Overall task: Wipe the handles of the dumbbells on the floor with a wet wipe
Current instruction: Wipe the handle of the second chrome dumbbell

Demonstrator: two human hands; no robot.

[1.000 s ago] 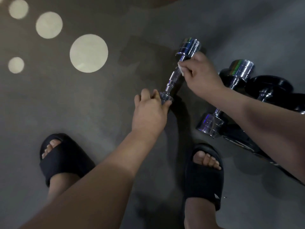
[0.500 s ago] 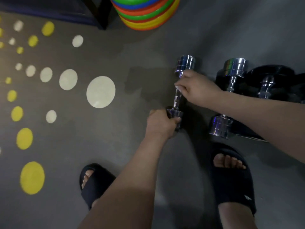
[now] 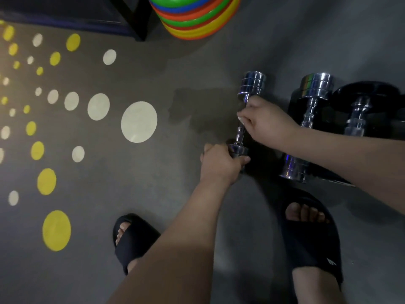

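Observation:
A small chrome dumbbell (image 3: pixel 252 84) lies on the grey floor, its handle pointing away from me. My left hand (image 3: pixel 221 163) grips its near end weight. My right hand (image 3: pixel 266 123) is curled round the upper part of the handle, pinching a white wet wipe (image 3: pixel 241 120) against it; only a corner of the wipe shows. Just to the right lies a second chrome dumbbell (image 3: pixel 315 88), and beyond it a black-plated dumbbell (image 3: pixel 361 106), both untouched.
My feet in black slides (image 3: pixel 313 244) stand close to the dumbbells, the other slide (image 3: pixel 133 240) to the left. A stack of coloured discs (image 3: pixel 197 20) and a dark frame leg (image 3: pixel 138 20) stand at the back. Yellow and white dots mark the floor on the left.
The view has lifted and pulled back, bringing the coloured discs and dots into sight. My right hand has slid a little down the handle; my left hand keeps its hold on the near weight.

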